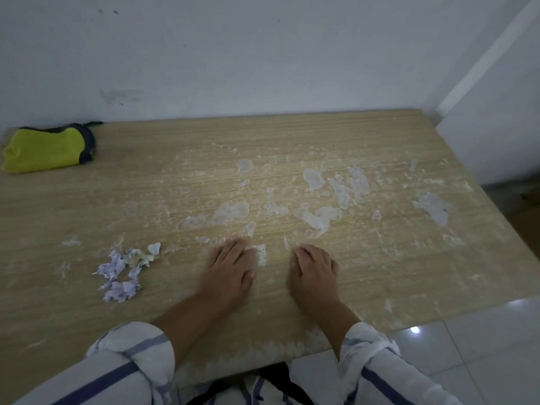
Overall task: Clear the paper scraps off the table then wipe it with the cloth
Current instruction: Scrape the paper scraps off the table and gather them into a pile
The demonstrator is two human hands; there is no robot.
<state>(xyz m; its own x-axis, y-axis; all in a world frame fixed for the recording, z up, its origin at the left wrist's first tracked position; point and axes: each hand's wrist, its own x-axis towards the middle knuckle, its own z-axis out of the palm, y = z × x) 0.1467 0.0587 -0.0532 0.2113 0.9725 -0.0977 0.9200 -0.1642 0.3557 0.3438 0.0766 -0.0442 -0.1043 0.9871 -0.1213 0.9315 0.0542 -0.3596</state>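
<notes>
— Where are the paper scraps?

— A small heap of crumpled paper scraps (124,273) lies on the tabletop (131,173), near the front edge and to the left of both hands. White patches (320,217) are spread across the middle and right of the wood and look stuck down.

— And the cloth?

— The yellow-green cloth (46,149) sits folded at the far left corner by the wall, well apart from the hands.

— What is the left hand doing?

— The left hand (230,268) lies flat on the tabletop, fingers straight and close together, with its fingertips at a white patch.

— The right one?

— The right hand (314,268) rests just beside it, fingers bent, tips down on the wood near a thin paper sliver (286,243). I cannot tell whether it pinches anything.

— Sleeves?

— The striped sleeves (137,355) are rolled up to the forearms.
</notes>
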